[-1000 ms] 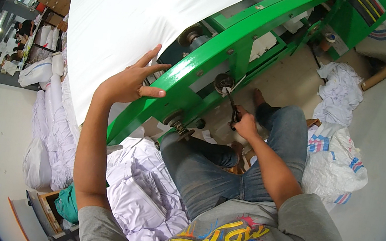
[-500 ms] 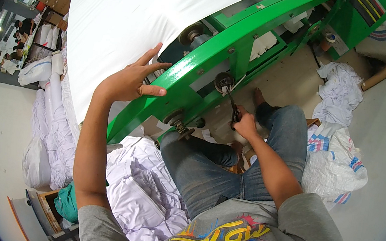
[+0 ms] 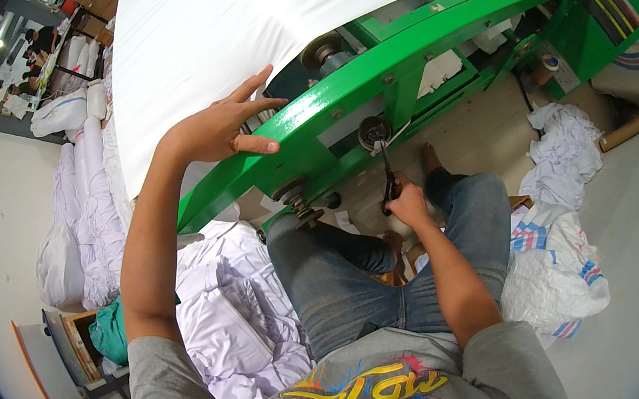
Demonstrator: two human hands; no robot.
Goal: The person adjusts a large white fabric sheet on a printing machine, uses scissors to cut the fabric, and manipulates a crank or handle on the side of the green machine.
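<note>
A pair of dark-handled scissors is gripped in my right hand, in front of my knee. Its blades point up and away, with the tips at a round hub below the green machine frame. Something pale lies at the hub's mouth by the tips; whether the blades touch it I cannot tell. My left hand rests spread over the near end of the frame, thumb along the green beam and fingers reaching to the edge of the white fabric. That wide cloth covers the machine's top.
Piled white cloth lies beside my left leg. A spring-loaded shaft juts out near my knee. To the right are a white woven sack and a crumpled cloth heap. Fabric rolls lean at the left.
Very little differs. The view has shifted slightly; both hands keep their places, and the scissors still point at the round hub.
</note>
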